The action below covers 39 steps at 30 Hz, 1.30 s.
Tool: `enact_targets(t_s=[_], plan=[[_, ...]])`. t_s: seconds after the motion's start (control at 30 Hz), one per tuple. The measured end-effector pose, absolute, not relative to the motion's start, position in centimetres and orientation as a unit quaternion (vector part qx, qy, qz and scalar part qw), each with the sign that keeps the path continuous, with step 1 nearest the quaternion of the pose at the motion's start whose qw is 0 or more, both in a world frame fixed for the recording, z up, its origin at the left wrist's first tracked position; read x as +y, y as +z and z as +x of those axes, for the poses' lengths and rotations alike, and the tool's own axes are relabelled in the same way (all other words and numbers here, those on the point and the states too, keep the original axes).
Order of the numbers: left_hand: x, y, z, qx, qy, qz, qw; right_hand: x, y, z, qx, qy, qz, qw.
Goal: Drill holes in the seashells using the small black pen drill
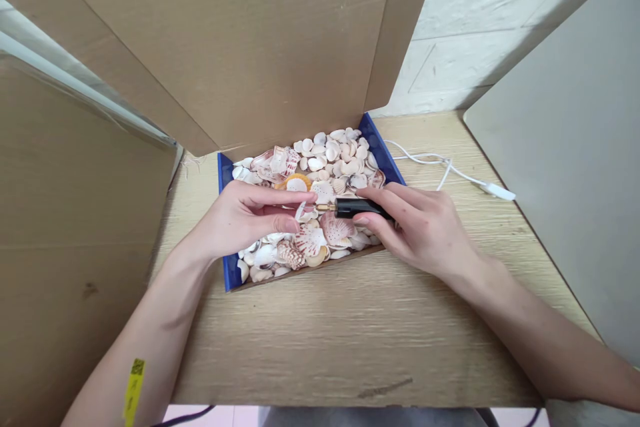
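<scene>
My left hand (253,213) is nearly closed, with a small white shell (300,211) pinched between the thumb and fingers. The shell is turned almost edge-on, so I see little more than its thin rim. My right hand (415,220) is curled around a black drill (353,207), thumb on the near side and fingers over the top. The drill lies about level, its brass-coloured nose pointing left at the shell; I can't tell whether the bit touches it.

Both are above the middle of a shallow tray (231,272) with blue side walls, which sits on the wooden table (300,347) in front of me. The tray is full of loose shells (333,150): small pale ones heaped toward the far right, and nearer me a red-streaked fan shell (310,240), a pinkish fan shell (337,229) and a brown-patterned spiral shell (291,255).

To the right of the tray, a white cable (425,158) loops over the table and ends in a white plug-like piece (499,191). A tall cardboard sheet (280,33) stands behind the tray, and a yellow sticker (133,390) is on my left forearm.
</scene>
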State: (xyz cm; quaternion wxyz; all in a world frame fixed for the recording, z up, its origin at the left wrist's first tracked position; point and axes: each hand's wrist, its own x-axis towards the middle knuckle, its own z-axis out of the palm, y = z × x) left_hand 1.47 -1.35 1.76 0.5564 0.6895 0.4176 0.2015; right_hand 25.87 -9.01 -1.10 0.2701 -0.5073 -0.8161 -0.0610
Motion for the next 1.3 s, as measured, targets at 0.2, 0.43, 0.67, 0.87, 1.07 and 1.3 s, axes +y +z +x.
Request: enact_targets(t_s=[0.2, 0.43, 0.67, 0.87, 1.07, 1.3], plan=[[-1.44, 1.73, 1.60, 0.409, 0.206, 0.681, 0.571, -8.96, -1.05, 25.84, -0.820, -0.061, -0.497, 0.278], [-1.51, 1.58, 1.72, 0.402, 0.198, 0.702, 0.553, -9.18, -1.13, 25.71, -0.826, -0.050, -0.491, 0.271], [-1.56, 1.59, 1.76, 0.397, 0.194, 0.709, 0.549, -9.09, -1.10, 25.76, -0.839, -0.026, -0.476, 0.262], [-1.75, 1.69, 2.00, 0.410, 0.211, 0.692, 0.556, -9.05, -0.90, 25.54, -0.854, -0.012, -0.458, 0.245], [-1.78, 1.47, 1.95, 0.406, 0.207, 0.663, 0.594, -9.02, -1.24, 25.48, -0.843, -0.036, -0.465, 0.268], [-1.88, 1.93, 1.95, 0.387, 0.212, 0.645, 0.624, -9.03, -1.40, 25.60, -0.839, -0.052, -0.463, 0.281]])
